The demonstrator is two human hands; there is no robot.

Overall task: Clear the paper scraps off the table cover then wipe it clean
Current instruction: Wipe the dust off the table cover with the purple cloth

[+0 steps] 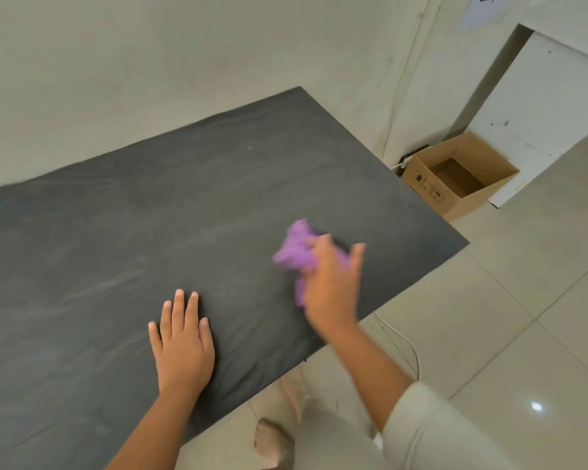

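Near the bench's right edge: wiping under way.
Right hand, blurred, grasps a purple cloth on the dark cover; left hand lies released, flat, pinning the cover by the near edge. No scraps show. Best to wipe in overlapping strokes away from the pinned spot, so the cover stays unwrinkled.

soft even indoor light; right hand motion-blurred; glare spot on floor tile.
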